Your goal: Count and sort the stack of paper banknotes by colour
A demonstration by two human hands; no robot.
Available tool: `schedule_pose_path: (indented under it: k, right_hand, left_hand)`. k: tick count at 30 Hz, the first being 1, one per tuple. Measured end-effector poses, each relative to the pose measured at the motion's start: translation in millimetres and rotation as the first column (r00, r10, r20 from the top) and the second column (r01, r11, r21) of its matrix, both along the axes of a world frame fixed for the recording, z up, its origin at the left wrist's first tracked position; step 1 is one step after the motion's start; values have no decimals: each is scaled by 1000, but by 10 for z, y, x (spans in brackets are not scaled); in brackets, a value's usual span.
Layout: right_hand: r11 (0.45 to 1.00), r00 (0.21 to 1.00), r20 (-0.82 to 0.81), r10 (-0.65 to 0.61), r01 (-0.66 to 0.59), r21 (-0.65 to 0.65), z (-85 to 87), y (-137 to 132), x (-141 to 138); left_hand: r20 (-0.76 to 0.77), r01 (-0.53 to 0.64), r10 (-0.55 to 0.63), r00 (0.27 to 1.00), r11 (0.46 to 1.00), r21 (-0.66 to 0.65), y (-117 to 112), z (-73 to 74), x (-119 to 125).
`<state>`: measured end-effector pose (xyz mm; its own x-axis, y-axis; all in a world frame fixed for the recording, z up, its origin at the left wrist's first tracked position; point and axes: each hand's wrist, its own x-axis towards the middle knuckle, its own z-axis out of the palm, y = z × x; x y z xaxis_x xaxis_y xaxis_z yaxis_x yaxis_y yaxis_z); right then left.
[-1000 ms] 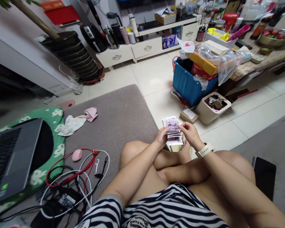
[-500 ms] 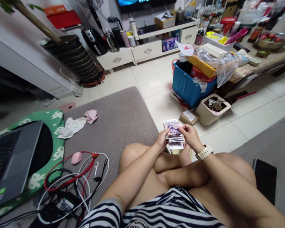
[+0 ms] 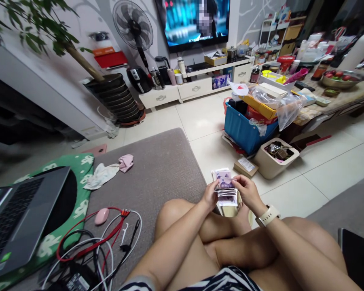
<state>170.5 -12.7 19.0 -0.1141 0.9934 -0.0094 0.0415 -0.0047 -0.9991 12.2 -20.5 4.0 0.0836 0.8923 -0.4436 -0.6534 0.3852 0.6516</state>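
A bundle of purple banknotes [image 3: 227, 199], bent over in the middle, is held above my crossed legs. My left hand [image 3: 211, 195] is closed around its left side, with the thumb on the top note. With fingers pinched, my right hand [image 3: 245, 189] grips the right edge of an upper banknote [image 3: 226, 182] marked 5. A watch with a pale strap [image 3: 269, 215] is on my right wrist. Below the bundle, my foot [image 3: 243, 218] shows in part.
On the grey sofa [image 3: 157, 169] lie a laptop [image 3: 27, 218], tangled cables [image 3: 109, 234], a pink mouse [image 3: 102, 216] and crumpled cloths [image 3: 104, 176]. Ahead on the floor stand a small cardboard box [image 3: 245, 166], a beige bin [image 3: 273, 171] and a loaded blue crate [image 3: 245, 127]. A phone [image 3: 356, 254] lies at right.
My view has tilted up, so the television and fan show more and everything sits lower. Both hands stay on the banknotes; the top note has shifted slightly between them.
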Motion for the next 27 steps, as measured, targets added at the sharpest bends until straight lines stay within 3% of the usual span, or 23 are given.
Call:
schedule_pose_path:
  k: [27]
  right_hand:
    - [991,987,-114,115,-121,-50,131,-31,-41]
  left_hand:
    - [-8,-1,1,1000,1000,-26,1,60,-15]
